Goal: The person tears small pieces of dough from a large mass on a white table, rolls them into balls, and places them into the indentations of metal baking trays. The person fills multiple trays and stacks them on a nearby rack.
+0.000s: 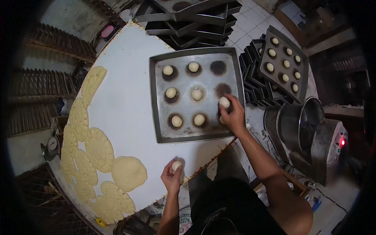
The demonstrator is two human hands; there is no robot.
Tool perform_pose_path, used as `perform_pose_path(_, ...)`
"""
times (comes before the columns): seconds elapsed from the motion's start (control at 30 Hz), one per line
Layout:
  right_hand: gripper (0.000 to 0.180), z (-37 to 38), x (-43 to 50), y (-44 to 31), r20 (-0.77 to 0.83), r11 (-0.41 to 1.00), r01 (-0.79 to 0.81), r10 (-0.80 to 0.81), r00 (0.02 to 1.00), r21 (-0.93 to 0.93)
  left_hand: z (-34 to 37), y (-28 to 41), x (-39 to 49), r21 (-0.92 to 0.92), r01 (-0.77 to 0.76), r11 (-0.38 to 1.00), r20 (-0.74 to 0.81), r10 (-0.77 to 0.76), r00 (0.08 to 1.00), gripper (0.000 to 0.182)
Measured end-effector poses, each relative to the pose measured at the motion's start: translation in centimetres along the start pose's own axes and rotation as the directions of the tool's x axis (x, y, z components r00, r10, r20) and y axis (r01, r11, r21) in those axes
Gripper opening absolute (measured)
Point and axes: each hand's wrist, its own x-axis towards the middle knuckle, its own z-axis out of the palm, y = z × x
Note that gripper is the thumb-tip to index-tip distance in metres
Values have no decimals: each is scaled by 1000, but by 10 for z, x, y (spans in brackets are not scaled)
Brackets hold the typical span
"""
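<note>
My right hand (234, 114) grips a dough ball (224, 102) over the right side of a square metal baking tray (185, 104). Beneath that hand, another dough ball (222, 119) is partly hidden at the tray's near right. Several more dough balls (196, 94) sit in rows on dark round stains, and two stains (218, 68) along the right column are bare. Below the tray, my left hand (171, 177) holds a dough ball (176, 166) between thumb and fingers, just above the white tabletop (132, 123).
Scored flat dough rounds (100, 149) and a smooth dough mound (129, 173) cover the table's left. Stacked empty trays (191, 29) rise behind. A filled tray (277, 55) tops another stack at right, near a metal mixer (302, 138). A dial scale (52, 144) stands far left.
</note>
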Motion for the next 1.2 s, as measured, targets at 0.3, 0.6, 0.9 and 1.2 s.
perform_pose_path(0.3, 77, -55, 19, 27, 1, 995, 8, -8, 1000, -95, 340, 150, 206, 226, -764, 604, 454, 629, 631, 49)
perform_pose_path(0.6, 61, -84, -27, 104, 413, 858, -514, 466, 782, 5, 344, 120, 217, 441, -774, 454, 467, 621, 630, 112)
perform_pose_path(0.9, 50, -90, -48, 96, 196, 665, -656, 633, 749, 356, 79, 88, 107, 510, -603, 613, 67, 671, 739, 81)
perform_pose_path(1.2, 52, -384, -100, 128, -126, 615, -661, 766, 630, 431, -48, -45, 50, 400, -368, 839, -354, 512, 783, 61)
